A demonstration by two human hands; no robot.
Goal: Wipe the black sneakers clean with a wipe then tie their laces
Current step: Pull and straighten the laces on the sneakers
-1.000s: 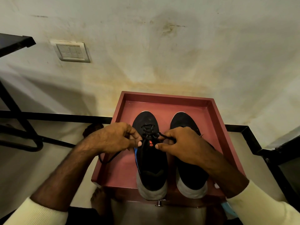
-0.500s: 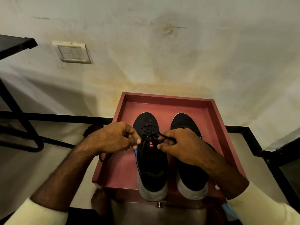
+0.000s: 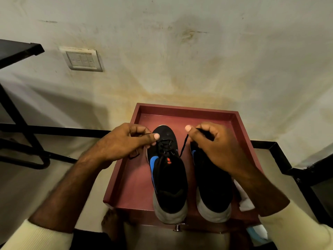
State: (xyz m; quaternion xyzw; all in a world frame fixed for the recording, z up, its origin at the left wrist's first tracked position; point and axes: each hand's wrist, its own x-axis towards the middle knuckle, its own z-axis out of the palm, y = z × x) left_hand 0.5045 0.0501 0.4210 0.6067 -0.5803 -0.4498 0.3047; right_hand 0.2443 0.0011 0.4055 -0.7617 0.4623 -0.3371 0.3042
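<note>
Two black sneakers with blue swooshes and pale grey soles are sitting side by side, one at the left (image 3: 168,175) and one at the right (image 3: 212,184), in one dark red square wooden tray (image 3: 187,110). Two bare hands, left (image 3: 124,143) and right (image 3: 210,141), are showing, and one white wall switch plate (image 3: 82,59) is hanging behind.

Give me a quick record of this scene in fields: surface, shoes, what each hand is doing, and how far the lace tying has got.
surface: red tray
shoes: two black sneakers side by side, left sneaker, right sneaker
left hand: pinching one lace end of the left sneaker
right hand: pulling the other lace end up and out
stage: no bow visible yet
other: white wipe beside the right sneaker
</note>
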